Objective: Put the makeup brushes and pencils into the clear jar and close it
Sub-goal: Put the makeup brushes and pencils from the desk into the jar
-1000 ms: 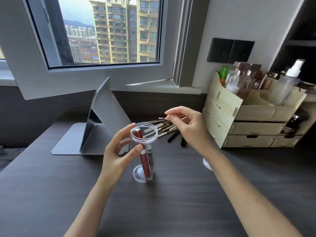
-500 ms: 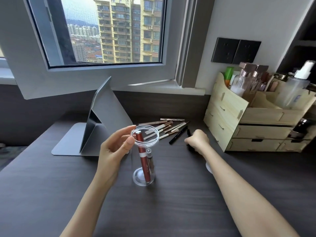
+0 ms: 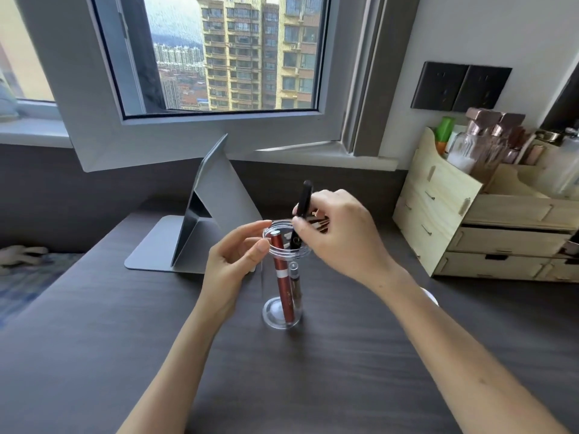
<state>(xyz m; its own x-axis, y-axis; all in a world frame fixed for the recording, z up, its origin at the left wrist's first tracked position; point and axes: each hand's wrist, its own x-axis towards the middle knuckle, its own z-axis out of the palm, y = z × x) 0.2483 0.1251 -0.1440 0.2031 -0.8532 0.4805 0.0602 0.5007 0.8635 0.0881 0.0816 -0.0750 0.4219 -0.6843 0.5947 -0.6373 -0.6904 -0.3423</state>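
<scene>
The clear jar [image 3: 282, 311] stands upright and lidless on the dark desk, with a red tube [image 3: 282, 286] and a clear-capped pencil [image 3: 295, 285] inside. My left hand [image 3: 232, 267] holds the jar at its rim. My right hand [image 3: 338, 236] pinches a black pencil [image 3: 303, 198] upright, its lower end dipping into the jar's mouth. Behind my right hand lie more brushes and pencils [image 3: 321, 225], mostly hidden. A white edge of what may be the jar's lid [image 3: 431, 298] peeks from under my right forearm.
A folding grey mirror stand [image 3: 200, 227] sits behind and left of the jar. A wooden drawer organiser [image 3: 454, 227] with bottles fills the right back. The open window sash [image 3: 194, 142] overhangs the desk's back edge.
My right hand went to the pile, picked up a black pencil and brought it back over the jar's mouth. My left hand stayed on the jar.
</scene>
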